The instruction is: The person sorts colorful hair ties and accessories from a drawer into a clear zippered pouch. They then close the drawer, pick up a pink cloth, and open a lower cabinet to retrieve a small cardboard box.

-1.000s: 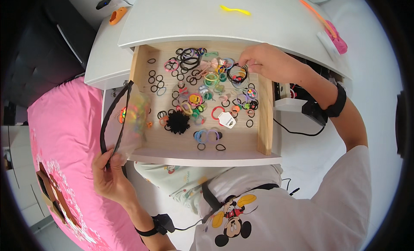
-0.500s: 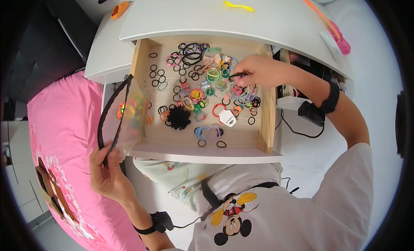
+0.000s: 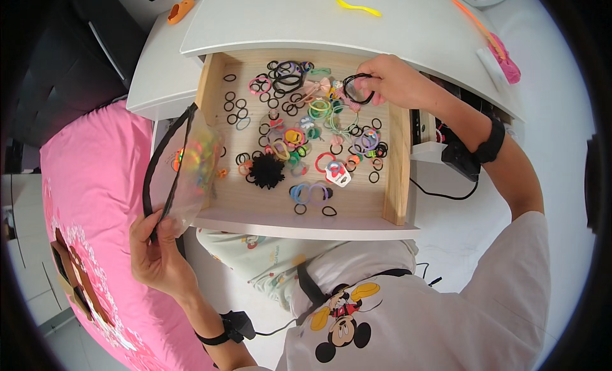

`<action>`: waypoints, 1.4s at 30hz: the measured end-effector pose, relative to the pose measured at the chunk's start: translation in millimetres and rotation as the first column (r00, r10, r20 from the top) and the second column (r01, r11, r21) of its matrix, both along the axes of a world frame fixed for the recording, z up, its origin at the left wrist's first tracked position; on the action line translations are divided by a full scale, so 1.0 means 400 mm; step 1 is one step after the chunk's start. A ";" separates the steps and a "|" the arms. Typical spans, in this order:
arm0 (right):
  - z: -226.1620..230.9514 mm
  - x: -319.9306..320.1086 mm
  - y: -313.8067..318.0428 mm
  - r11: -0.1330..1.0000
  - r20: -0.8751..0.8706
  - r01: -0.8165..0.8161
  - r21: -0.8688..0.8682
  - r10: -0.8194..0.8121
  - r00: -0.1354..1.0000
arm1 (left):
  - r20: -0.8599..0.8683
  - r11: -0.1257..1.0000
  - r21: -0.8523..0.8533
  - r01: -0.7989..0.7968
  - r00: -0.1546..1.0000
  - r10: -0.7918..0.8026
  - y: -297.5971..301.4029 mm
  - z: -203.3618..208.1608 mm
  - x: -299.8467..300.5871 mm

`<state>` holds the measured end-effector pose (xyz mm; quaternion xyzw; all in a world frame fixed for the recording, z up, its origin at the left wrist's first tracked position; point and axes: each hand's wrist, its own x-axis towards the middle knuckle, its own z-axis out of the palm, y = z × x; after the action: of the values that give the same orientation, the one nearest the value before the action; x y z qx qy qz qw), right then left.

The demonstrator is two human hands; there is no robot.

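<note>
Right hand (image 3: 396, 84): grip clamped on black hair ties (image 3: 348, 94) above the drawer (image 3: 255, 203)'s far right | left hand (image 3: 157, 259): grip pinching a dark-edged pouch (image 3: 194, 164) at its left | step, I'd say: picking out ties | next: calls for holding them bunched, clear of the scattered accessories (image 3: 294, 137)

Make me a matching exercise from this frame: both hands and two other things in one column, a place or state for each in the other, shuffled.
1. left hand
2. right hand
3. yellow stick
4. black pompom

A. holding black loops
B. lying in the drawer
C. holding a pouch by its black edge
D. lying on the desktop

Pairs: 1-C, 2-A, 3-D, 4-B
</note>
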<state>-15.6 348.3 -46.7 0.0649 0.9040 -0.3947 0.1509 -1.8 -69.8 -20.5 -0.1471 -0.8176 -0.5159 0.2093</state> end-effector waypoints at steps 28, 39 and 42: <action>-0.048 -0.007 -0.103 0.714 -0.003 -0.432 0.550 0.519 0.855 | -0.047 0.999 0.047 0.022 0.999 -0.020 0.013 0.002 -0.003; 0.058 0.002 -0.024 0.891 0.047 -0.396 0.224 0.396 0.917 | -0.017 0.997 0.070 0.024 1.000 -0.023 0.014 0.009 0.000; 0.070 0.012 0.018 0.925 -0.039 -0.330 0.189 0.343 0.939 | -0.036 0.998 0.058 0.030 0.999 -0.028 0.016 0.008 -0.004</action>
<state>-10.8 355.6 -18.8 -0.0920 0.9384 -0.2818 0.1775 -3.2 -63.4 -17.2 -0.1616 -0.7962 -0.5397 0.2204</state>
